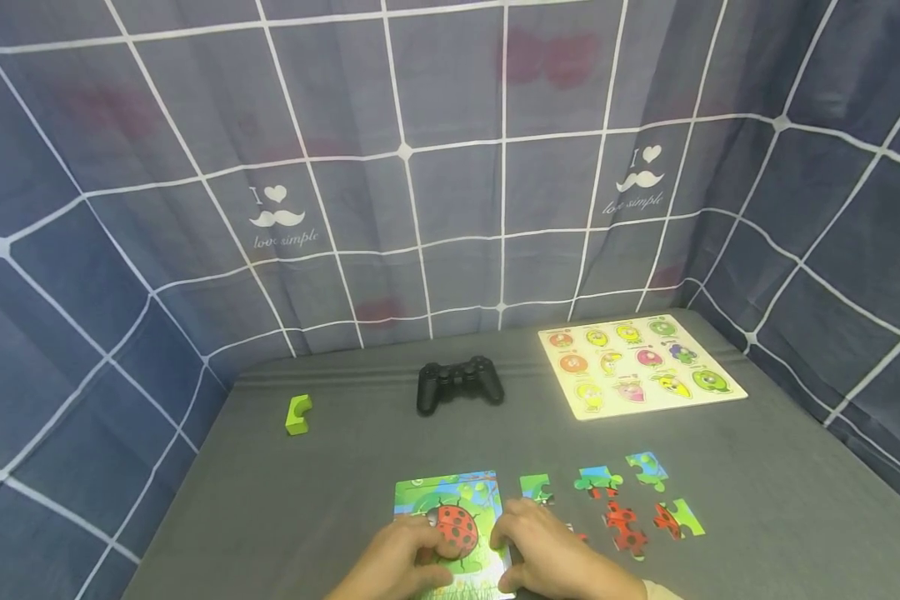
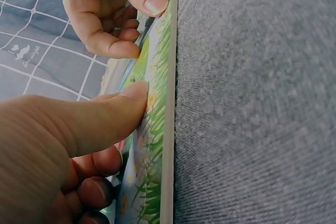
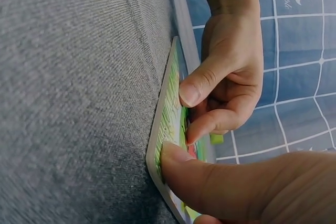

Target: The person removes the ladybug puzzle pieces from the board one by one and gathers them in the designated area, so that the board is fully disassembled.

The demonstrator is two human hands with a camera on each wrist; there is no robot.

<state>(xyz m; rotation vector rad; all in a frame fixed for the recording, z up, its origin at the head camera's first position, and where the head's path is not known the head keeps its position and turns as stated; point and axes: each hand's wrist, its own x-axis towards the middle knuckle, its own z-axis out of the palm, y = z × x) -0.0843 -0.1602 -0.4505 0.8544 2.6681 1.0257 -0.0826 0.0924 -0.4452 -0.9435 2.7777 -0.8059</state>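
A square puzzle board with a ladybug picture lies at the front of the table; the right wrist view shows its pale edge and rounded corner. My left hand reaches over its left part, with thumb and index finger on the printed face, the fingertips apart. On the right side, my right hand touches the board, its thumb near the close corner. Its other fingers are partly hidden. To the right lie several loose jigsaw pieces, and that hand partly covers some.
A black game controller lies behind the board, and a yellow-green block with a curved notch is at the left. A fruit picture board sits at the back right. Checked curtains hang around the grey table.
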